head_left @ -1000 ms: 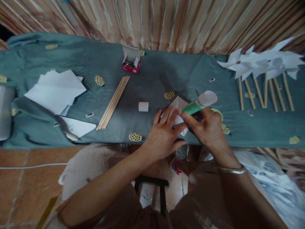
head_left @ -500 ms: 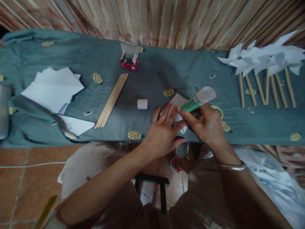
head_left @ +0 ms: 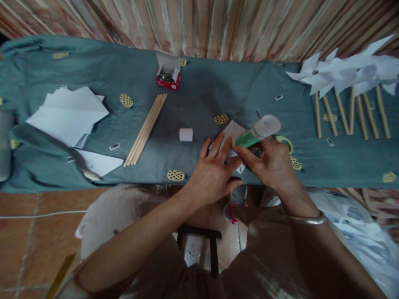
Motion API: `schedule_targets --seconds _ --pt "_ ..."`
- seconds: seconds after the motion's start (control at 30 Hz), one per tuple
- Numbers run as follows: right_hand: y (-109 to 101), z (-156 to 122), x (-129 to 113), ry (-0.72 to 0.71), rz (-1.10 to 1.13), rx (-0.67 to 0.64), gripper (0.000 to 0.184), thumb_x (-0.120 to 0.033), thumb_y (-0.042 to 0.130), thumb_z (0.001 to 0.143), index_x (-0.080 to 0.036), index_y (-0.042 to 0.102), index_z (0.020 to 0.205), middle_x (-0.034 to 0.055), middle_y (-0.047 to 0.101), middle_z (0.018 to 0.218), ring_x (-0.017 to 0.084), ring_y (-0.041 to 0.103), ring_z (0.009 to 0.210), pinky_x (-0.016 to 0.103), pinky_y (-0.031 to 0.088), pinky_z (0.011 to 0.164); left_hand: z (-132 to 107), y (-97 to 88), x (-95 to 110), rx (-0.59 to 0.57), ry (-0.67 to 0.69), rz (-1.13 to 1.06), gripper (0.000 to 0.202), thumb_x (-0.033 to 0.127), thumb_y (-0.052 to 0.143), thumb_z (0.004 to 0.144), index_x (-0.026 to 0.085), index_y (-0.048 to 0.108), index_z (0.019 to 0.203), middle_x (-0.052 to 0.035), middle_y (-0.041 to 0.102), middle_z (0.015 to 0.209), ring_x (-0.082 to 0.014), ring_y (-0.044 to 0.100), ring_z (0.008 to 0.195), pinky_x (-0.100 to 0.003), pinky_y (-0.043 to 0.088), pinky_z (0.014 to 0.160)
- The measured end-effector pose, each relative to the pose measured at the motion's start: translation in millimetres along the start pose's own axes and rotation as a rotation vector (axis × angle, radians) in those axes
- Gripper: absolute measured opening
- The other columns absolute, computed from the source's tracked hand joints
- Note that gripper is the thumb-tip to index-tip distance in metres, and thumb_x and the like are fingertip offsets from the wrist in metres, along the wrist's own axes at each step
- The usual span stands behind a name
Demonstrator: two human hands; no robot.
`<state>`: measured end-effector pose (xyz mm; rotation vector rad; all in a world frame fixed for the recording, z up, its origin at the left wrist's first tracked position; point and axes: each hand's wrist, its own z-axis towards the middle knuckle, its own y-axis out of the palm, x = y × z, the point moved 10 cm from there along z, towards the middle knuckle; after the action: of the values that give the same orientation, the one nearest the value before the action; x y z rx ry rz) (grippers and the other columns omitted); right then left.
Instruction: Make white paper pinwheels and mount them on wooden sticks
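My left hand [head_left: 212,170] lies with its fingers spread over a creased white square of paper [head_left: 234,128], holding it flat against the table. In my right hand [head_left: 272,162] is a green and white glue stick [head_left: 254,133], gripped near its lower end and tilted. Its lower end is down at the middle of the paper; the tip itself is hidden by my fingers. A white glue stick cap [head_left: 186,134] lies on its side left of the paper. Partly under my right hand are scissors with a pale green handle [head_left: 287,143].
Several wooden sticks [head_left: 146,131] lie left of the cap. Behind them stands an open red box [head_left: 168,79] of small metal pieces. White paper sheets [head_left: 68,112] are stacked at the left, and several finished paper pinwheels [head_left: 343,74] lie at the right on the green tablecloth [head_left: 199,104].
The glue stick's upper end has tipped slightly down and left in my right hand. My left hand stays on the paper. The whole view has shifted a little.
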<state>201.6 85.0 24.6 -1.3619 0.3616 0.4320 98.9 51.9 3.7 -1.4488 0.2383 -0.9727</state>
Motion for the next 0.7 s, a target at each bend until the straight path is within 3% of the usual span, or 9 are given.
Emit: schedule_targets --seconds 0.7 --pt "-5.1 -0.7 7.2 0.005 0.034 0.051 0.027 -0.048 0.062 0.081 -0.021 0.065 0.077 0.0045 0.066 0.065 0.020 0.058 0.055 0.034 0.043 0.053 -1.6 0.2 -1.0 -0.010 -0.004 -0.009 0.054 0.048 0.063 0.083 0.023 0.055 0.129 -0.0165 0.037 0.151 -0.0393 0.023 0.143 -0.063 0.020 0.112"
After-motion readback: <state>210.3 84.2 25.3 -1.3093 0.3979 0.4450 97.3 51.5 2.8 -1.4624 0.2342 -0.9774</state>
